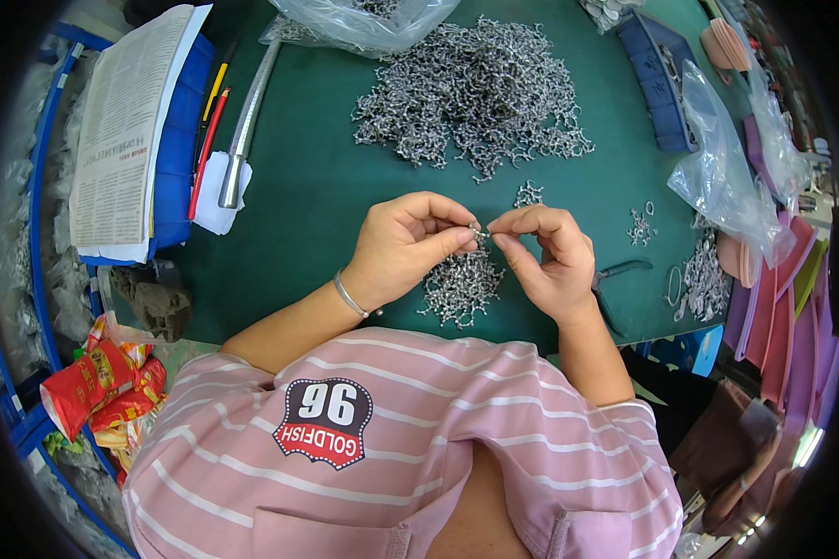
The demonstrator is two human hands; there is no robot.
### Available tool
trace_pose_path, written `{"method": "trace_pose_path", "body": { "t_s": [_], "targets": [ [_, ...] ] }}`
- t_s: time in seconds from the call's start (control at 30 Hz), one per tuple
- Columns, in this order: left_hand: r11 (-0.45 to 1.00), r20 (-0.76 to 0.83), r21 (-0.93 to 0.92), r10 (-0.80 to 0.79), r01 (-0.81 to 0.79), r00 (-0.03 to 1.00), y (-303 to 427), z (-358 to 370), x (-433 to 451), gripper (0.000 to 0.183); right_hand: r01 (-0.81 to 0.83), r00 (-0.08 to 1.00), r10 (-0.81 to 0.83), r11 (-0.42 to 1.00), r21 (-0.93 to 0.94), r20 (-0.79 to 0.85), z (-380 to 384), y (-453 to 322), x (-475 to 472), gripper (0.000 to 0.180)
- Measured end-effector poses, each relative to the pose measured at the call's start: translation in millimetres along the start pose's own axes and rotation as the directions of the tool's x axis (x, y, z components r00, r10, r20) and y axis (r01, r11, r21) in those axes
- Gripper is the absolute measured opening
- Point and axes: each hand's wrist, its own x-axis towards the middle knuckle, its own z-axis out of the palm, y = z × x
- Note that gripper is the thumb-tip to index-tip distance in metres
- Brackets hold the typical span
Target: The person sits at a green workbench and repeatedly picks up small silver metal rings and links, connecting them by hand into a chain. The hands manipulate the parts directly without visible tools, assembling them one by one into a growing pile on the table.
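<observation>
Between the thumb and index finger of my left hand [409,237] is a small silvery metal piece [480,233], its shape partly hidden by the fingertips. My right hand [549,258] pinches the other end of that piece. Below the fingers lies a small heap of silvery metal pieces [463,288]. A much larger pile of similar curved metal pieces [472,91] spreads across the green work surface [300,209] beyond my hands. A little cluster of pieces [529,193] sits just past my right hand. Pliers [612,286] lie right of my right wrist, partly covered by it.
To the left are a tapered metal ring mandrel [246,133], red pencil [210,150], and newspaper [122,133] over a blue bin [182,154]. A plastic bag [370,28] lies at the back. Rightward stand a blue tray [654,80] and metal loops [706,276]. Another person's arm [748,475] shows lower right.
</observation>
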Motion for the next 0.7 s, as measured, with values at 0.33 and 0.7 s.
{"method": "trace_pose_path", "body": {
  "t_s": [0.33, 0.7],
  "targets": [
    [0.843, 0.139, 0.508, 0.126, -0.180, 0.982, 4, -3, -2, 0.010, -0.122, 0.992, 0.076, 0.820, -0.560, -0.104, -31, 20, 16, 0.009],
    [0.783, 0.112, 0.587, 0.172, -0.205, 0.979, -2, -2, 0, 0.014, -0.034, 0.999, -0.004, 0.722, -0.691, -0.054, -21, 54, 36, 0.011]
  ]
}}
